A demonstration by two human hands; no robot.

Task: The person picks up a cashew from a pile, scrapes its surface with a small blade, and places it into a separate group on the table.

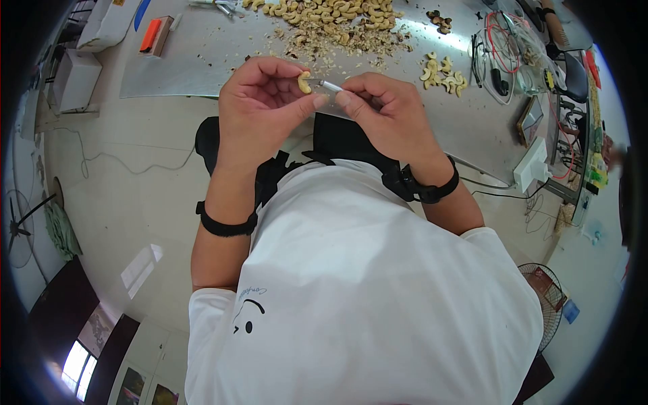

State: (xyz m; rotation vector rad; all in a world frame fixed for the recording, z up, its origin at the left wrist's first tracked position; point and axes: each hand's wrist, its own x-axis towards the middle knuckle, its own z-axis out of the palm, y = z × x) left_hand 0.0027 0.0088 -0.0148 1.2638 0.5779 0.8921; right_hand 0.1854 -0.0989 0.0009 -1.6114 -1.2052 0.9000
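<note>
Between the fingertips and thumb of my left hand [266, 108] is a curved, pale cashew [304, 82]. My right hand [385, 111] pinches a slim silver-white tool [331, 86], whose thin tip points left and reaches the cashew. Both hands are raised close together over the near edge of the metal table [196, 74]. Beyond them lies a large pile of cashews [337, 15], with small broken bits [337, 48] scattered on its near side. A smaller group of cashews [443, 74] lies to the right of my right hand.
An orange-and-brown box [155, 36] sits at the table's left. Dark pieces [440, 21] lie at the upper right. Tangled cables [503, 50] and a white power strip [530, 164] are at the right side. Another person's arm [555, 25] shows at the far upper right.
</note>
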